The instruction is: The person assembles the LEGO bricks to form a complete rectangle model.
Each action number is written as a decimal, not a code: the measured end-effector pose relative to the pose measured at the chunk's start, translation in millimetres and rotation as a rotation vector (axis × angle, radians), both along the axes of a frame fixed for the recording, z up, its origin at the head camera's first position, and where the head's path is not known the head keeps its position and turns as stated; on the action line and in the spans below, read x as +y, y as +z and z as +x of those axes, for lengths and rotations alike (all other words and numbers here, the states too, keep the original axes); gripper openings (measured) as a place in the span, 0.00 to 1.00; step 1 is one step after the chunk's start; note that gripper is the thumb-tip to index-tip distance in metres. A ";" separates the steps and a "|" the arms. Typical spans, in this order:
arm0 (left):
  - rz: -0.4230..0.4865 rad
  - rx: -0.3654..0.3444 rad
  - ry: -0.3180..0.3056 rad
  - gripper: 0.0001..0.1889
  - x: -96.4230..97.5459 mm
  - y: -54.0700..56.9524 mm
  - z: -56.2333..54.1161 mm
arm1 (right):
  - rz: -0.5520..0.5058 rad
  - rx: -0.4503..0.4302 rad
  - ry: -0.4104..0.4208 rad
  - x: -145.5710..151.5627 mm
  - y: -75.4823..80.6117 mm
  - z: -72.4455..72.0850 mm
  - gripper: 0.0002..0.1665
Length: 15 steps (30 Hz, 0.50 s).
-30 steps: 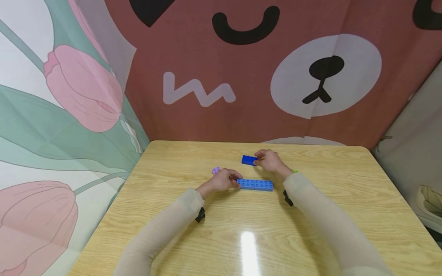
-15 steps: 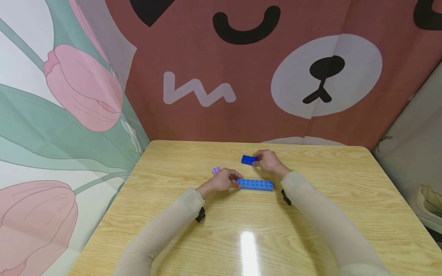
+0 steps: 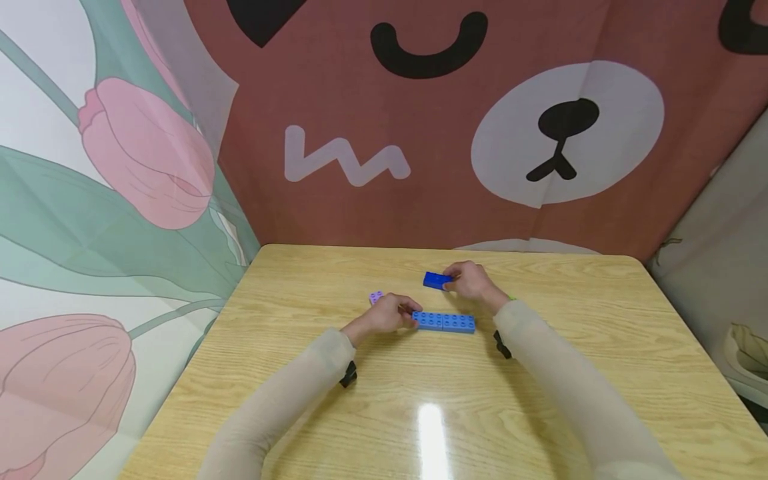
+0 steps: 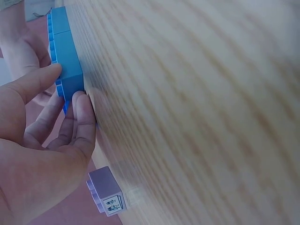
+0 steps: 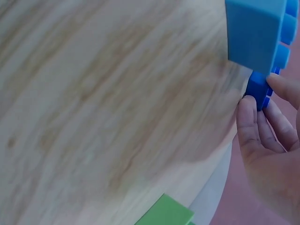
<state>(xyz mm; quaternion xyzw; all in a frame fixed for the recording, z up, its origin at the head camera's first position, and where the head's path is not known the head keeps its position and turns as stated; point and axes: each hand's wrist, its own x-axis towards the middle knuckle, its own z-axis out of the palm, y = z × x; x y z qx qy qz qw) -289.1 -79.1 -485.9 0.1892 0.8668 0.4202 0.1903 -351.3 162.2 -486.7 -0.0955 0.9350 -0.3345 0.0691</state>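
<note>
Two light blue toy building bricks [image 3: 444, 322] lie end to end on the table, studs up, with a seam between them. At their left end my left hand [image 3: 389, 313] pinches the row; in the left wrist view the thumb [image 4: 47, 77] is on the studded side and the fingers on the other end. Farther back, my right hand [image 3: 471, 280] grips the right end of a dark blue building brick [image 3: 435, 280] between thumb and fingers. The right wrist view has this dark blue brick [image 5: 257, 89] partly hidden behind the light blue one [image 5: 255, 33].
A purple building brick [image 3: 375, 296] sits just behind my left hand; its printed side shows in the left wrist view. A green brick [image 5: 166, 211] lies to the right, mostly hidden by my right arm in the head view. Patterned cloth [image 3: 360, 213] hangs behind the table [image 3: 336, 427].
My right hand and the dark blue brick have shifted slightly to the right and toward me. The left hand and the light blue bricks have stayed put.
</note>
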 end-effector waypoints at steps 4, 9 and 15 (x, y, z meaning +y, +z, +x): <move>-0.010 0.003 0.003 0.13 0.6 0.5 0.5 | 0.006 0.004 0.008 4.7 1.3 2.8 0.19; -0.017 -0.008 0.015 0.13 0.8 1.5 2.0 | -0.013 0.003 0.017 10.7 4.6 6.9 0.19; -0.006 -0.008 0.020 0.13 1.1 3.1 3.9 | -0.039 0.005 0.032 16.1 10.3 12.7 0.19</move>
